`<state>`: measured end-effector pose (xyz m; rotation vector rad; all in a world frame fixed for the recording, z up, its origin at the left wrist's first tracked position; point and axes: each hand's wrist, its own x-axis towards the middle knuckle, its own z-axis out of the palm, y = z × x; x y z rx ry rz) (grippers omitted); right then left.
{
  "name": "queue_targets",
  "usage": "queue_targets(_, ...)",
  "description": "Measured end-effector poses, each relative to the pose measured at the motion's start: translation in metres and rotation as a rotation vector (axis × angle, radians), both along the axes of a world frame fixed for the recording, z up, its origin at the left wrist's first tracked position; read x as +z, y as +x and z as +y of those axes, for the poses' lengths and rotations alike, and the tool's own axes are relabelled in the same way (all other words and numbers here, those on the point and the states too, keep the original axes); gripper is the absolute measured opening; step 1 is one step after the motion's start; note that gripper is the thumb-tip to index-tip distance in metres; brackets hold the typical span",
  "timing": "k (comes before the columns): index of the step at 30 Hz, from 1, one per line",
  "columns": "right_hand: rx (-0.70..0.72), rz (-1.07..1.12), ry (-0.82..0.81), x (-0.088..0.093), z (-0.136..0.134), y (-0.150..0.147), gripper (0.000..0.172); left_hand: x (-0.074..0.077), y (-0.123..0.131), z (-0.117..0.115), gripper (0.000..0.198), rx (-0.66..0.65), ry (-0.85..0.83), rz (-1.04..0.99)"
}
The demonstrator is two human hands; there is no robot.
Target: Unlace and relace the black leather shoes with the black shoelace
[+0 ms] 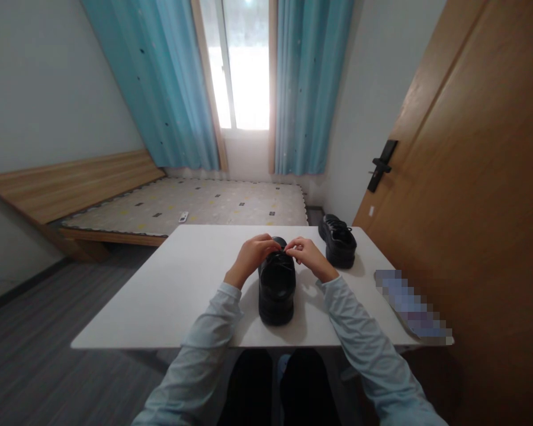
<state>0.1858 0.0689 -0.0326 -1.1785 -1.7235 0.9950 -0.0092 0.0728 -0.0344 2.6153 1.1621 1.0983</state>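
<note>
A black lace-up shoe (276, 293) stands on the white table (177, 296) right in front of me, its toe pointing toward me. My left hand (253, 254) is curled at the shoe's far end, fingers pinched on its laces. My right hand (308, 255) is pinched on the laces from the other side. Both hands meet over the lacing; the laces themselves are mostly hidden by the fingers. A second black shoe (338, 239) stands apart at the table's far right.
A blurred-out patch (411, 307) lies on the table's right edge. A wooden door (471, 207) with a black handle (382, 165) stands close on the right. Beyond the table are a low bed (195, 204), blue curtains and a window.
</note>
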Motion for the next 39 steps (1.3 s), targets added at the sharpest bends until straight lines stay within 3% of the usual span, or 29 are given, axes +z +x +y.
queue_targets(4, -0.065, 0.018, 0.026, -0.003, 0.001, -0.004, 0.015, 0.004, 0.002, 0.002, 0.012, -0.046, -0.052, 0.011)
queue_targets(11, -0.092, 0.048, 0.075, -0.007, 0.004, -0.003, 0.017, 0.010, 0.007, -0.001, 0.015, 0.015, -0.300, -0.089)
queue_targets(19, -0.068, 0.082, 0.065, -0.007, 0.004, -0.002, 0.019, 0.000, 0.010, 0.005, 0.031, -0.048, -0.512, -0.341)
queue_targets(26, -0.071, 0.044, 0.093, -0.010, 0.006, -0.002, 0.019, -0.003, 0.010, 0.007, 0.029, -0.097, -0.601, -0.445)
queue_targets(32, -0.082, 0.013, 0.118, -0.007, 0.004, -0.003, 0.014, -0.004, 0.010, 0.007, 0.025, -0.107, -0.607, -0.445)
queue_targets(39, -0.123, -0.072, 0.140, -0.004, 0.002, -0.006, 0.015, 0.006, 0.013, -0.001, 0.011, -0.050, -0.379, -0.237)
